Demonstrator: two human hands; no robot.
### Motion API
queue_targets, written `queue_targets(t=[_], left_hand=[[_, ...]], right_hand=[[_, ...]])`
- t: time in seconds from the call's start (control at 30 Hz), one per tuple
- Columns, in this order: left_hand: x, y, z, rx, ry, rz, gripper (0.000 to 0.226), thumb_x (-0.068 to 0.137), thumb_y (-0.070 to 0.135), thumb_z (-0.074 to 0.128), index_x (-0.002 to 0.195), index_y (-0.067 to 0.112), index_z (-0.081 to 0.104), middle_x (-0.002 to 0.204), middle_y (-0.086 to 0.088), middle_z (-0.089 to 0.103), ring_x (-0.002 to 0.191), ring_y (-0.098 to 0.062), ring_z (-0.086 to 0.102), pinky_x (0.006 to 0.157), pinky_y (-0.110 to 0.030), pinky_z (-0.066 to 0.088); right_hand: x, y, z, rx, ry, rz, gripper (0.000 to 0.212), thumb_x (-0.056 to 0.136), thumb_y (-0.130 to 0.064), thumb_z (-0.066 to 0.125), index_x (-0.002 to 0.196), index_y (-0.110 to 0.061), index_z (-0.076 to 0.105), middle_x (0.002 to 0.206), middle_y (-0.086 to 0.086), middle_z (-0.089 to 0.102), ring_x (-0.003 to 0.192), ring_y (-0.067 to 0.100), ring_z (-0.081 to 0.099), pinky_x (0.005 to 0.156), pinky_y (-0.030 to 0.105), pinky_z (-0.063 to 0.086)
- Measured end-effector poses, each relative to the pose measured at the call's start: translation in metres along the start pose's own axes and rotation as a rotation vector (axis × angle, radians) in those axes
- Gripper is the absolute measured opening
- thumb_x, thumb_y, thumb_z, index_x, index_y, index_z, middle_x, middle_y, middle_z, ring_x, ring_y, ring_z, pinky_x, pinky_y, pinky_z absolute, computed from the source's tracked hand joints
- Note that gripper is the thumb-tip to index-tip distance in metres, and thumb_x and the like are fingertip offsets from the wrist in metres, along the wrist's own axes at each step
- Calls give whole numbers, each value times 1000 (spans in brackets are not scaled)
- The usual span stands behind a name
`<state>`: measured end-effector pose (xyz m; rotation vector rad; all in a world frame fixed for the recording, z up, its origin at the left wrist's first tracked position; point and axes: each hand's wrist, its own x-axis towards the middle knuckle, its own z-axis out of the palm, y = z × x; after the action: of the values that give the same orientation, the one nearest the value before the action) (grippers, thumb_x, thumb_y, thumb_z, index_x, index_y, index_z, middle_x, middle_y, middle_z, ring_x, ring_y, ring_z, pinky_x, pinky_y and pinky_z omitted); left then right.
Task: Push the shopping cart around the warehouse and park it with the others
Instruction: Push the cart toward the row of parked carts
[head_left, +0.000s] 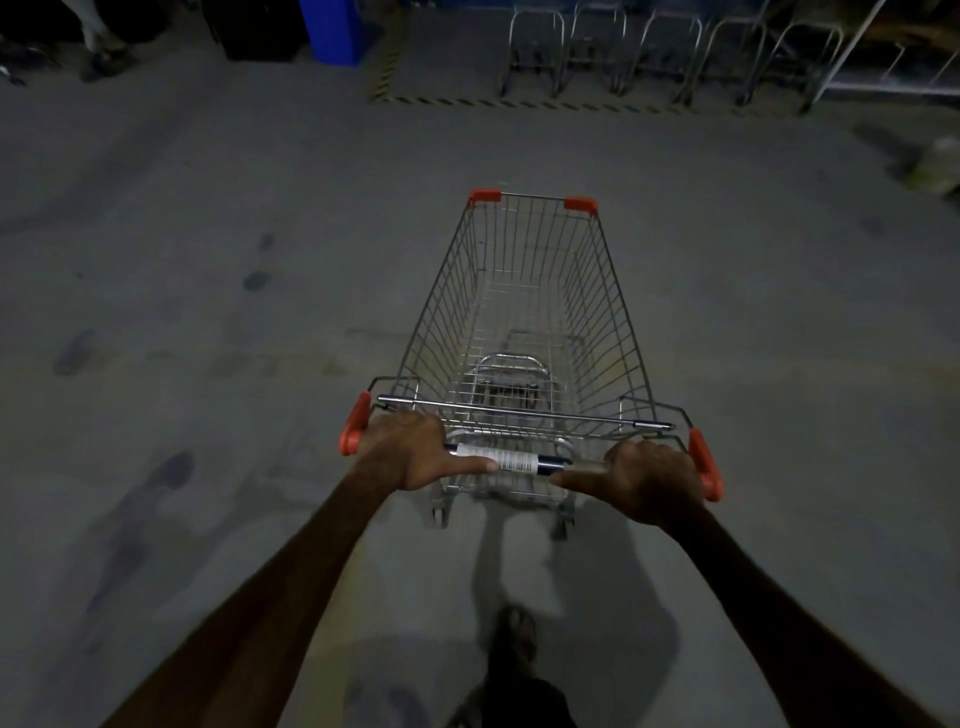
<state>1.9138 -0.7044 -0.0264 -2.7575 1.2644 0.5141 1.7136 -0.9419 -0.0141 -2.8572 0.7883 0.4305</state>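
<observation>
Shopping cart (524, 312): wire basket, holding nothing, orange corner caps, standing on the concrete floor (208, 260) directly ahead of the person, nose pointing toward the far wall.

Left hand (410, 452): wrapping the handle bar (519, 461) near its left end, fingers curled over, thumb lying along the bar.

Right hand (649, 480): gripping the same bar near its right end; the two hands sitting well apart, a labelled stretch of bar showing between them.

Parked carts (649, 52): a row standing against the far wall inside a striped floor marking (493, 101), well ahead and slightly to the right.

Blue bin (337, 28): standing left of the row, near the marking's corner.

Risks, as judged: the cart is aiming a little left of the row, so an uncorrected push is likely ending beside the others rather than in line. Dim light is hiding the wire frames; a late stop is risking a hard knock. A foot (514, 634) is stepping close behind the rear wheels and could be clipping them.
</observation>
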Motion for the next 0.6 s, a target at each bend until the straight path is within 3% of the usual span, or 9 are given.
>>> queue_targets(t=[0.17,0.23,0.33,0.4,0.5,0.6], left_hand=[[99,-40,-34,8,13,-6,101,58,115,19,62,23,59,62,8,53,70,-22,60,89,-45,53],[139,-54,-49,10,15,-3,103,56,116,16,64,23,60,65,6,59,75,-23,66,90,-45,53],[196,-74,-76,26,34,1,99,62,114,23,72,24,65,91,-1,76,94,-26,72,93,-43,51],[230,-86,-94,47,5,-14,105,65,112,25,83,23,76,102,-2,78,101,-27,72,97,-44,47],[284,-107,-116,57,10,-44,105,65,112,25,77,20,73,96,0,77,96,-24,72,96,-43,46],[335,-126,-134,55,-6,-77,106,63,114,23,79,22,74,92,2,76,94,-23,72,98,-44,44]], right_hand=[[103,-5,-29,37,20,-31,97,67,-109,31,68,-18,66,64,-7,66,61,9,63,67,30,42],[147,-4,-40,28,44,-24,101,64,-111,26,70,-19,67,68,-6,68,65,10,65,70,30,46],[213,-6,-63,7,36,-25,117,49,-117,15,80,-18,69,85,2,73,87,23,73,82,36,55],[251,-10,-80,8,-33,-2,116,51,-116,22,90,-18,72,93,5,74,93,29,72,85,41,56],[313,-13,-91,-62,95,-45,134,47,-116,1,97,-17,75,102,7,78,101,29,73,90,39,55],[369,-14,-106,-53,95,-61,147,37,-115,-13,100,-17,77,106,8,78,104,27,74,91,38,54]])
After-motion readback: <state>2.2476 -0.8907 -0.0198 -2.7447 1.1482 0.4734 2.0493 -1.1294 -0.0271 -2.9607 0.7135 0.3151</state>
